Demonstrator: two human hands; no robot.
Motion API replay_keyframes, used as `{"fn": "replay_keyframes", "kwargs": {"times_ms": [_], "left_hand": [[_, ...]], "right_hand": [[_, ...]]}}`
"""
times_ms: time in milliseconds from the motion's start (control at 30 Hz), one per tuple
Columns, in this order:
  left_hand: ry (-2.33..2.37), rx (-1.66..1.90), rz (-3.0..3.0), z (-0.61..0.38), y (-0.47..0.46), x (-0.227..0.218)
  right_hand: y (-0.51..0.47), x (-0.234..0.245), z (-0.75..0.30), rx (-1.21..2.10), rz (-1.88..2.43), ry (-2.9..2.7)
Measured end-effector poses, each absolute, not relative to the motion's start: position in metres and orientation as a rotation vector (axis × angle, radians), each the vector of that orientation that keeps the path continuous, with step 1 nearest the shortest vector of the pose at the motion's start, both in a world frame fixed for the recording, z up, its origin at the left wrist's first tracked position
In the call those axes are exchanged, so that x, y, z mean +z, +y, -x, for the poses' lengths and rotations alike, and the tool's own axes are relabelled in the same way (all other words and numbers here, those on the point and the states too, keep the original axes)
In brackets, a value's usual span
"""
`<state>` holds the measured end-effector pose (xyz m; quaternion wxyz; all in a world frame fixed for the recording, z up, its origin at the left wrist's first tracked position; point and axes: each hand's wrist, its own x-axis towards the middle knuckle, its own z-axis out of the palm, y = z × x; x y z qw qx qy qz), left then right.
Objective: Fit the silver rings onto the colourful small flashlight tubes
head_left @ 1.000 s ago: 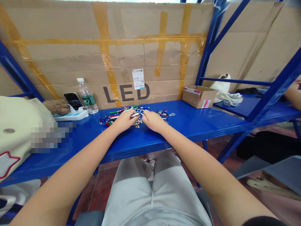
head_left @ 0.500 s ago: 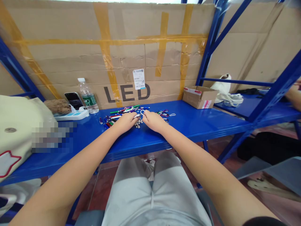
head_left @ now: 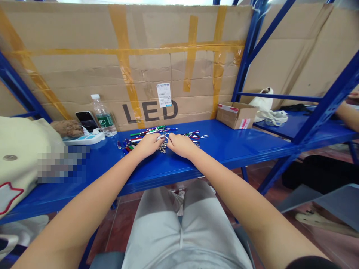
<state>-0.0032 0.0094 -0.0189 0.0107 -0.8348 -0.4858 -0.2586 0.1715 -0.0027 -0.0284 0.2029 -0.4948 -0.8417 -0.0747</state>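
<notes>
Head view, both forearms reaching out over a blue steel shelf (head_left: 238, 149), hands near its middle, front edge just below the wrists, cardboard backing (head_left: 84, 67) behind, left hand (head_left: 148, 145) and right hand (head_left: 181, 145) close together, fingers curled in, fingertips nearly meeting, both pinching a small silver keyring (head_left: 165, 137) just above the shelf, exact hold too small to tell, pile of small metal bits (head_left: 162, 148) right under the fingers, colored pens (head_left: 148, 131) lying just past the left hand, carabiners (head_left: 193, 136) just past the right, power strip (head_left: 84, 139), phone (head_left: 86, 121) and water bottle (head_left: 103, 116) well left, tote bag (head_left: 22, 157) at far left on the shelf, small carton (head_left: 236, 116) well right against the backing, red-and-white tape on it, big printed LED (head_left: 150, 112) on the cardboard, barcode label (head_left: 164, 95) above it, text too small to read, co-worker's arm (head_left: 347, 116) at right edge, on the next shelf
</notes>
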Motion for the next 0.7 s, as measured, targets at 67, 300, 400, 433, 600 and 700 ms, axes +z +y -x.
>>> {"fn": "replay_keyframes", "kwargs": {"times_ms": [67, 300, 400, 433, 600, 700], "left_hand": [[-1.515, -0.785, 2.55, 0.006, 0.014, -0.017], [-1.99, -0.623, 2.313, 0.019, 0.057, -0.004], [-2.073, -0.623, 2.267, 0.018, 0.082, 0.0], [-2.071, -0.66, 2.266, 0.017, 0.089, 0.001], [-2.1, -0.961, 2.226, 0.01, 0.112, 0.0], [-2.071, -1.067, 2.171, 0.009, 0.113, 0.0]], "right_hand": [[-0.004, -0.025, -0.173, -0.167, 1.394, -2.319], [0.003, -0.02, -0.196, -0.005, 1.435, -1.987], [0.007, -0.023, -0.202, -0.057, 1.469, -1.952], [0.008, -0.025, -0.203, -0.075, 1.485, -1.954], [0.007, -0.028, -0.203, -0.173, 1.503, -1.983], [0.005, -0.028, -0.202, -0.175, 1.5, -2.012]]}}
